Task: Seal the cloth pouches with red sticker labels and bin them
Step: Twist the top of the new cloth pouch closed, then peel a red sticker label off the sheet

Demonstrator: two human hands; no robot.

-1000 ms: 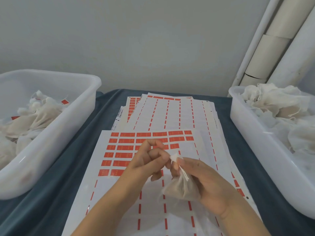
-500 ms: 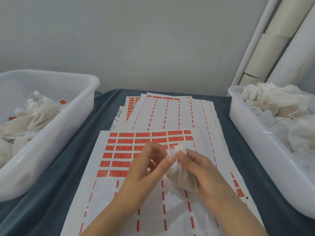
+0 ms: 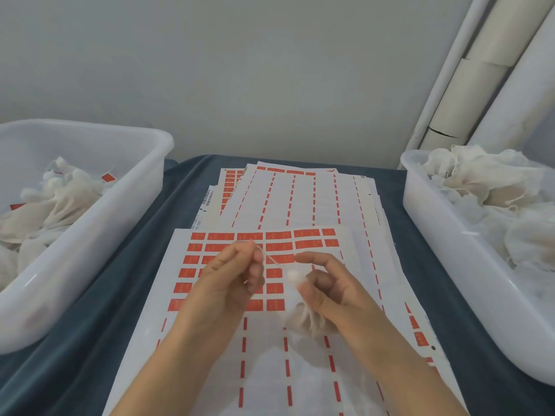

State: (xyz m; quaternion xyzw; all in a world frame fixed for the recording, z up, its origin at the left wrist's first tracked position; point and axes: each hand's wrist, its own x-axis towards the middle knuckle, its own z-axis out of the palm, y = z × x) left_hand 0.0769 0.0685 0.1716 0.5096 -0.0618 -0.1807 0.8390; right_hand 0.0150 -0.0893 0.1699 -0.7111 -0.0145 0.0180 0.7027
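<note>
A small cream cloth pouch (image 3: 309, 321) hangs in my right hand (image 3: 333, 291), which pinches its gathered neck, the white tuft poking out above my thumb. My left hand (image 3: 231, 280) is shut on the pouch's drawstring (image 3: 270, 259), which runs taut from its fingertips down to the neck. Both hands hover over the top sticker sheet (image 3: 192, 334), where rows of red sticker labels (image 3: 277, 235) fill the upper part and the lower part is peeled bare.
A white bin (image 3: 87, 235) at the left holds pouches with red labels on them. A white bin (image 3: 444, 250) at the right is heaped with plain pouches. More sticker sheets (image 3: 300, 199) lie stacked behind on the blue cloth. Pale pipes stand at the back right.
My hands have moved apart: the left one has drawn the string out to the left and up, so the pouch's neck is cinched in my right hand.
</note>
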